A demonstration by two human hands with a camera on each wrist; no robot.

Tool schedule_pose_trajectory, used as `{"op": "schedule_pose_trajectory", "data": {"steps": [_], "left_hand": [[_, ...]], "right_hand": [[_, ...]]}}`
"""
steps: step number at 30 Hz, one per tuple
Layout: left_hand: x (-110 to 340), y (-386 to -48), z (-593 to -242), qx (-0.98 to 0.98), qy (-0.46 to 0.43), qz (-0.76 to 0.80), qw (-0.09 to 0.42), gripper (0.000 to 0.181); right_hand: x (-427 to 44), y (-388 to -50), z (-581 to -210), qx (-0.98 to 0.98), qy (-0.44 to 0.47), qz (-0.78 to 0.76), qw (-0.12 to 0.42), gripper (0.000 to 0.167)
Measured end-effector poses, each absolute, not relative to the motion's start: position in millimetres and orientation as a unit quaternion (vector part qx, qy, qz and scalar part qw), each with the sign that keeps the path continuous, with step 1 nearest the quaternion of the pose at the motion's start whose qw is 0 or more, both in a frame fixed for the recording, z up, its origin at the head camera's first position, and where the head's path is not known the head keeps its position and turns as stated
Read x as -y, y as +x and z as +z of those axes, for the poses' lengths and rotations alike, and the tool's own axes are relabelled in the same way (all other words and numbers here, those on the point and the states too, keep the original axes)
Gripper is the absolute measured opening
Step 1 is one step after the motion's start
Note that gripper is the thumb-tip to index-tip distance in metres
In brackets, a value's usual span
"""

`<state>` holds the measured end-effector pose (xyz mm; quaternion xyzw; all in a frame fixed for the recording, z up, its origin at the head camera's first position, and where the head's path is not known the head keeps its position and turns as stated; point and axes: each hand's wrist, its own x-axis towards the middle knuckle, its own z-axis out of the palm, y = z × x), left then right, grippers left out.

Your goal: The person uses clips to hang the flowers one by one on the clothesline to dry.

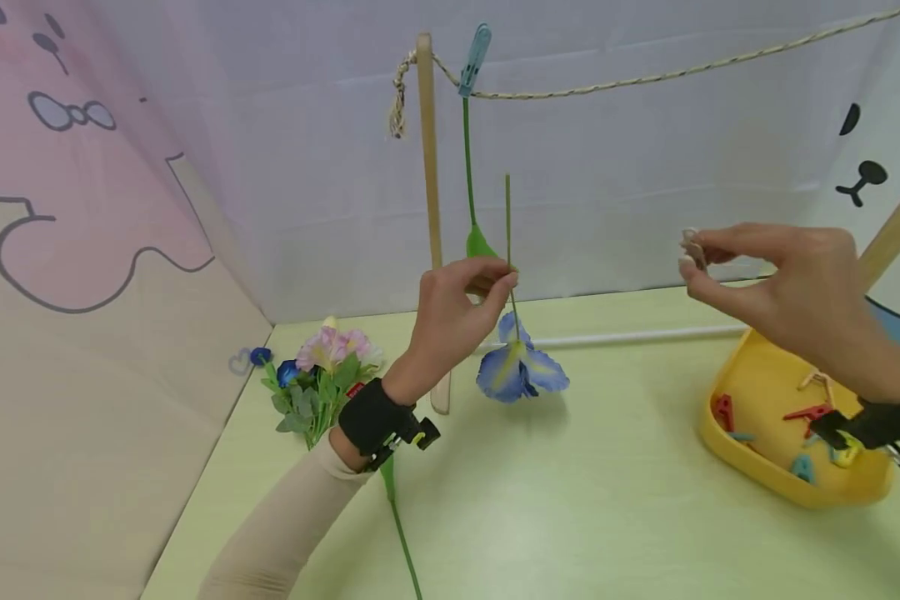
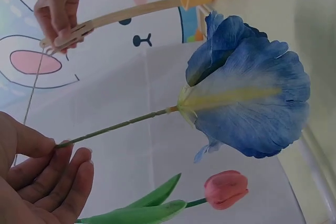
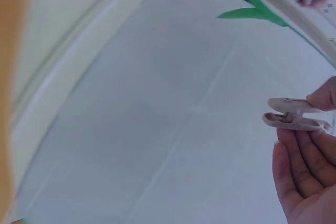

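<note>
My left hand (image 1: 461,304) pinches the thin green stem of a blue artificial iris (image 1: 521,367), whose bloom hangs downward above the table. In the left wrist view the iris's blue petals (image 2: 252,98) show a yellow streak. Out to the right, my right hand (image 1: 787,275) holds a pale beige clothespin (image 3: 296,114) between thumb and fingers. A pink tulip (image 2: 226,190) hangs upside down behind the iris, its stem held to the rope (image 1: 607,86) by a teal clothespin (image 1: 476,58). From the head, the tulip's bloom is hidden.
The rope is tied to a wooden post (image 1: 427,150) at left and runs right. A yellow basket (image 1: 787,492) with several coloured clothespins stands at the right. A bunch of artificial flowers (image 1: 322,367) lies at the left of the table. A white rod (image 1: 637,335) lies along the back.
</note>
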<state>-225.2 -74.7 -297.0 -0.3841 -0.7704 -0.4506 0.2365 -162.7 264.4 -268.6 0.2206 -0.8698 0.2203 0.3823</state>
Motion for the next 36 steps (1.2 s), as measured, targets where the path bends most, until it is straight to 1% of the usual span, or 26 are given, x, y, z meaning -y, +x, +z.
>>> {"op": "schedule_pose_trajectory", "data": {"steps": [4,7,11,15,20,23,30,36], "left_hand": [[64,-234,-286,0.774,-0.375,-0.454,0.232,0.012],[58,-238,-282,0.777,-0.370,-0.457,0.225,0.012],[52,-245,-277,0.781,-0.358,-0.461,0.222,0.012],[46,-254,-267,0.783,-0.349,-0.461,0.229,0.013],[40,-262,-254,0.789,-0.340,-0.452,0.239,0.014],[37,-265,-250,0.796,-0.333,-0.442,0.245,0.014],[33,-274,-245,0.813,-0.306,-0.430,0.246,0.014],[32,-283,-239,0.822,-0.278,-0.436,0.239,0.014]], "right_hand": [[-236,-180,-242,0.825,0.232,0.300,0.419,0.035],[-219,-192,-223,0.803,0.233,0.358,0.416,0.034],[-202,-207,-199,0.780,0.227,0.429,0.395,0.029],[-189,-220,-175,0.764,0.220,0.465,0.389,0.026],[-174,-237,-150,0.748,0.228,0.481,0.397,0.024],[-167,-247,-140,0.737,0.227,0.495,0.400,0.024],[-158,-266,-124,0.705,0.212,0.576,0.356,0.024],[-151,-277,-123,0.712,0.209,0.579,0.338,0.023]]}}
